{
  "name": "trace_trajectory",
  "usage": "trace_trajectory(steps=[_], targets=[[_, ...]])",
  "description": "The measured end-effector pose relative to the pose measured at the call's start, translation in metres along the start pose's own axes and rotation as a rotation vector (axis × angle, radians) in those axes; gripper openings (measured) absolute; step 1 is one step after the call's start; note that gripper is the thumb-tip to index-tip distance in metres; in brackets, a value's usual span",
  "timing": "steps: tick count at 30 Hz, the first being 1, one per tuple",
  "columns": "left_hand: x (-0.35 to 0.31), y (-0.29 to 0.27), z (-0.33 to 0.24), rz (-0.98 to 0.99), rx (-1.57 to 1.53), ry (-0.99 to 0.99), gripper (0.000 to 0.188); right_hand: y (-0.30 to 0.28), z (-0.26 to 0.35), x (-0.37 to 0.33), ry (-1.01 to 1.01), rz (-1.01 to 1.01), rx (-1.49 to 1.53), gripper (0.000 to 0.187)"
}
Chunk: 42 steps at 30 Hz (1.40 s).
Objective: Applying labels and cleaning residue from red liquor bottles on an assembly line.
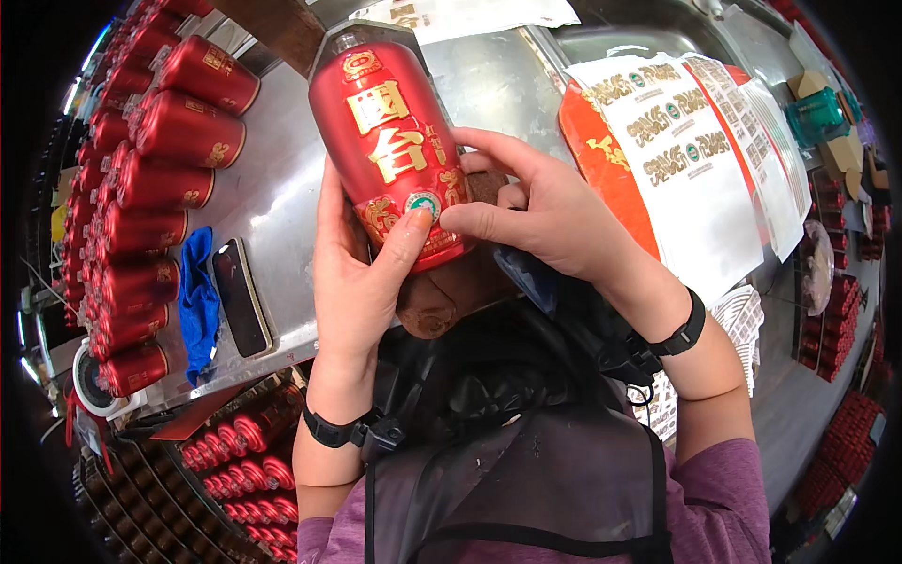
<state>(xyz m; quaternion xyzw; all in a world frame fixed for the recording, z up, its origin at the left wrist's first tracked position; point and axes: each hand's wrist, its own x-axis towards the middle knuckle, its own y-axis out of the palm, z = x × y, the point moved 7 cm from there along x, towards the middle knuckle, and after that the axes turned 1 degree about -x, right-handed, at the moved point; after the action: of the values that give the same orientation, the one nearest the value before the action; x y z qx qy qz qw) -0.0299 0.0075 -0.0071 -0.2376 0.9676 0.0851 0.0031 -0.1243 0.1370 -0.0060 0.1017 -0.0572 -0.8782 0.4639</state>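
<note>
Two hands | left hand (357,273) grips red bottle (395,141) | right hand (540,211) presses round sticker (424,203)

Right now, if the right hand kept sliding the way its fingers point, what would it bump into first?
The right hand points left across the red bottle. Its fingertip would probably meet the left hand's thumb first, right beside the small round sticker.

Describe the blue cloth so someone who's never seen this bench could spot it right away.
Find the metal table. Along its left edge lie rows of red bottles. The blue cloth sits crumpled between those bottles and a dark phone, the only blue, soft thing there.
</note>
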Motion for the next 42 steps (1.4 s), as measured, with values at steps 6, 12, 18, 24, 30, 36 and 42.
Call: trace_trajectory(steps=[6, 12, 18, 24, 30, 36, 42], targets=[[-0.001, -0.002, 0.000, -0.009, 0.023, 0.002, 0.075, -0.002, -0.002, 0.000, -0.004, -0.006, -0.036, 0.069], [0.000, -0.003, 0.002, 0.021, -0.147, -0.040, 0.073, -0.020, -0.019, 0.003, 0.054, -0.120, 0.005, 0.060], [-0.002, -0.007, 0.004, 0.042, -0.029, -0.010, 0.075, -0.011, -0.014, -0.002, 0.016, -0.088, 0.014, 0.065], [-0.005, -0.004, 0.003, 0.054, 0.036, -0.009, 0.081, -0.008, -0.007, -0.007, 0.022, -0.060, -0.116, 0.070], [-0.007, -0.010, 0.008, 0.101, -0.007, 0.050, 0.080, -0.015, -0.013, -0.007, 0.069, -0.059, -0.134, 0.066], [-0.016, -0.015, 0.018, 0.078, -0.153, -0.001, 0.070, -0.019, -0.022, -0.006, 0.026, -0.113, -0.059, 0.062], [-0.018, -0.014, 0.022, 0.055, -0.200, -0.033, 0.069, -0.011, -0.018, -0.007, -0.012, -0.116, -0.156, 0.065]])
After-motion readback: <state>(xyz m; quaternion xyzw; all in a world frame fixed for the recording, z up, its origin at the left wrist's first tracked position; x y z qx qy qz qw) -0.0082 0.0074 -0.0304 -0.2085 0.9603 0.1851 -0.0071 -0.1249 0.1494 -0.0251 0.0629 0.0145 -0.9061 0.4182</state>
